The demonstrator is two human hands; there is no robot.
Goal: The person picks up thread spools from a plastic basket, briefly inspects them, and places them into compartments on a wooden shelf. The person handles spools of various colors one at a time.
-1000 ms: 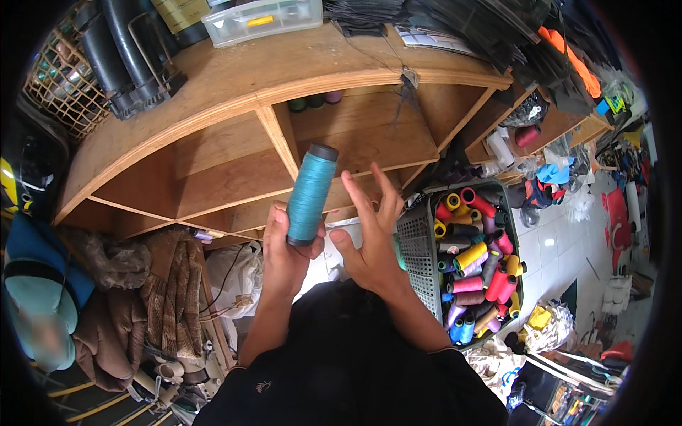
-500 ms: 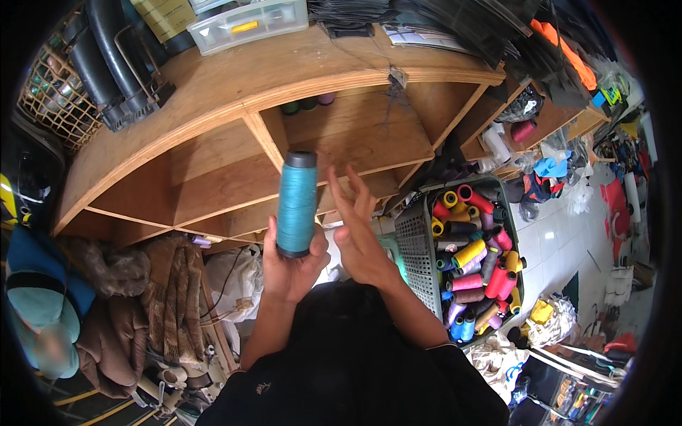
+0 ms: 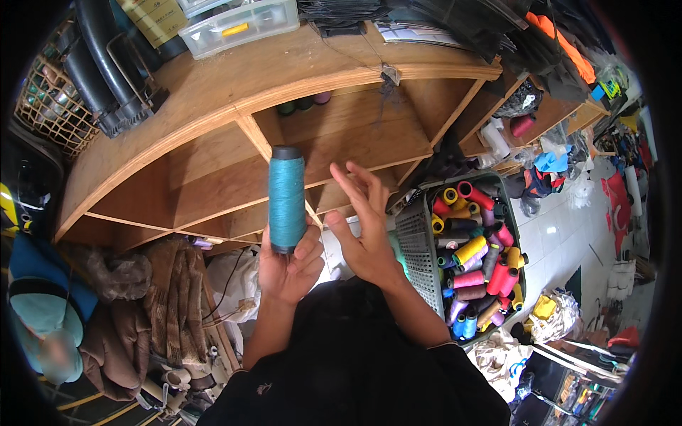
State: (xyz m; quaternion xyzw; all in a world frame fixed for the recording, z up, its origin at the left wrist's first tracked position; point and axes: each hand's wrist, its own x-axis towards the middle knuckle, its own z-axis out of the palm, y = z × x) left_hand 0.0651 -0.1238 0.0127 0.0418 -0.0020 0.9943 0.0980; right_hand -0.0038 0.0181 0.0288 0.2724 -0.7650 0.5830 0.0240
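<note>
My left hand [image 3: 288,266] grips the bottom of a teal thread spool [image 3: 286,197] and holds it upright in front of a wooden shelf unit [image 3: 213,106]. My right hand [image 3: 364,227] is raised just to the right of the spool, palm toward it and fingers spread, holding nothing and not touching the spool. Further right, a grey plastic basket [image 3: 412,234] holds several thread spools in red, yellow, pink and blue.
Dark spools [image 3: 302,103] stand deep in an upper shelf compartment. A clear plastic drawer box [image 3: 238,25] and black tubes [image 3: 106,78] rest on the shelf top. Brown cloth [image 3: 163,298] is heaped at the lower left. Clutter covers the tiled floor [image 3: 561,234] at right.
The teal spool was tilted and is now upright, shifted slightly left. My right hand has drawn a little away from it, fingers still spread.
</note>
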